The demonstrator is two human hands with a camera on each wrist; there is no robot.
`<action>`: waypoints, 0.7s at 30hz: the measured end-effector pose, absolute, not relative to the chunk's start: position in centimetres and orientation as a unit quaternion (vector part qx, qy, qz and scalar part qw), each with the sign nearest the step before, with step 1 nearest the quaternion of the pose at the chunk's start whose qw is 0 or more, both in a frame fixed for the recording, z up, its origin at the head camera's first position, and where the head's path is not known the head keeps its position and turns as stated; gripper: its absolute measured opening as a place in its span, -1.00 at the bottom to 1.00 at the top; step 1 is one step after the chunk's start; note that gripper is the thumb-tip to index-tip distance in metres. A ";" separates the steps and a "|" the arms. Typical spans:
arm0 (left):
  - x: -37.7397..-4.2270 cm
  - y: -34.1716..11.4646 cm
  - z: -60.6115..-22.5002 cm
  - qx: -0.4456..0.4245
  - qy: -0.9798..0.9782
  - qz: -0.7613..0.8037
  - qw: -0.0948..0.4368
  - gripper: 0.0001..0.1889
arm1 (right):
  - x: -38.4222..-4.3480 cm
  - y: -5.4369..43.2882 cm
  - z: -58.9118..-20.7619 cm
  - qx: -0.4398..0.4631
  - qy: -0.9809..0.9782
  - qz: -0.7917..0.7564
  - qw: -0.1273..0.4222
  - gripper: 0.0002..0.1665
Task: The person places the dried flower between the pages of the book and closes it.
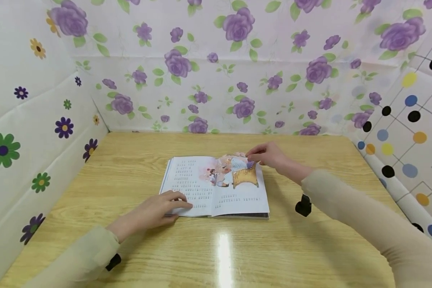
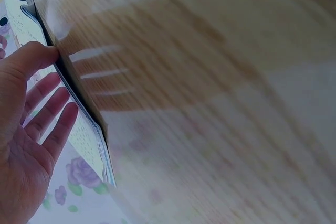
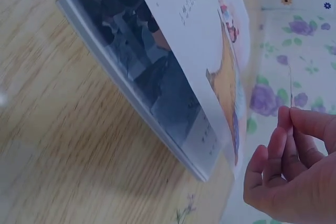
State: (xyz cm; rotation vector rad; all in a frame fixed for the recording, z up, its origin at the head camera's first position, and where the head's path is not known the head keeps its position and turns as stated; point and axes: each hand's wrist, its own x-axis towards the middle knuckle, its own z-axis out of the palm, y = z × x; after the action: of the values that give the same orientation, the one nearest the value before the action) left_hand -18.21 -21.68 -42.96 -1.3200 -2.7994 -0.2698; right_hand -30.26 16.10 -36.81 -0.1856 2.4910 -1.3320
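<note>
An open picture book (image 1: 187, 180) lies on the table, with printed text on its left page and a colored drawing on its right. My left hand (image 1: 162, 207) rests on the lower left page, fingers extended; in the left wrist view its thumb (image 2: 39, 56) lies at the book's near edge. At the upper right corner, my right hand (image 1: 271, 156) pinches the right page (image 1: 241, 205) between thumb and fingertips. That page is lifted and bowed. Under it, the right wrist view reveals a dark illustrated page (image 3: 126, 40).
The book lies on a wooden table (image 1: 129, 248) with light glare near its front. Behind stands a purple-flowered cloth wall (image 1: 209, 80). A flower-printed cloth (image 1: 32, 132) hangs at the left and a dotted one (image 1: 410, 120) at the right.
</note>
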 end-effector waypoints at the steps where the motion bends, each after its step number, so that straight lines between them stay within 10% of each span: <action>1: -18.2 -21.7 -42.9 -0.425 -0.901 -0.088 0.019 -0.55 | -30.3 15.7 -36.9 -0.063 0.866 -0.471 0.156 -0.70; 21: -18.2 -21.7 -42.9 -0.424 -0.901 -0.088 0.018 -0.54 | -30.8 12.6 -40.4 -0.066 0.844 -0.503 0.172 -0.76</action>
State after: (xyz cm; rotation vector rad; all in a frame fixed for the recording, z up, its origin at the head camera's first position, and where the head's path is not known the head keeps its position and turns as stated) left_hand -18.19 -21.72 -42.94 -1.3182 -2.7982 -0.2730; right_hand -30.76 12.62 -40.41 -0.1864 2.3962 -1.4269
